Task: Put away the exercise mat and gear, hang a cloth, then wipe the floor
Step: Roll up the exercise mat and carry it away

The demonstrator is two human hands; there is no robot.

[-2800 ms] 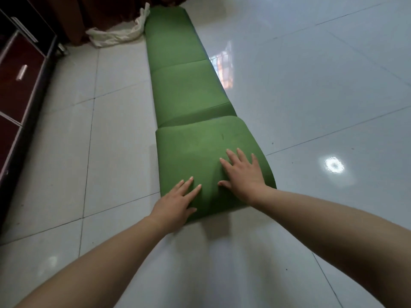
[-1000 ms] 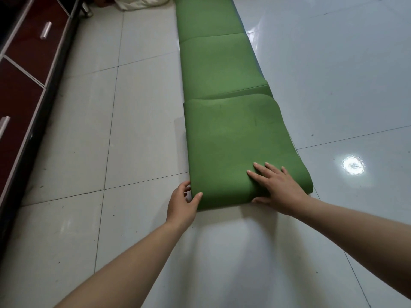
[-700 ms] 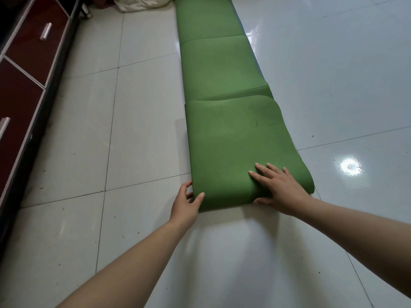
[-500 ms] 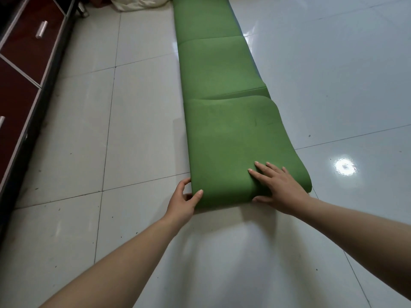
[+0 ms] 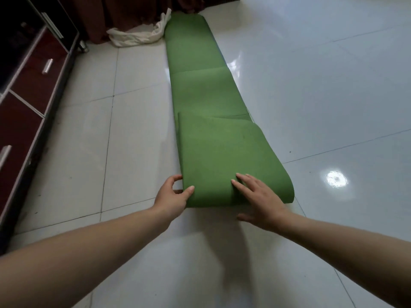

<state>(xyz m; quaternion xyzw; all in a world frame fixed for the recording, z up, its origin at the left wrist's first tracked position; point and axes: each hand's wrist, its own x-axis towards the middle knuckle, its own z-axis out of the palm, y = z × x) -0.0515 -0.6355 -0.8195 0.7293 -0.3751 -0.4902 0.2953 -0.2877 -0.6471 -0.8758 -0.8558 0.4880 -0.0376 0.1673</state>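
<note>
Where the glossy tiled floor (image 5: 311, 85) spreads out, the green mat (image 5: 218, 152) lies lengthwise, its near end folded back on itself, a pale cloth (image 5: 135, 36) bunched beside its far end, left grip (image 5: 172, 196) pinching the fold's corner, right grip (image 5: 260, 201) spread flat on it.

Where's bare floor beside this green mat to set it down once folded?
Open tiles right of the mat, and a narrower strip on its left up to the cabinet. Crowded at the far end: white cloth, curtain.
</note>
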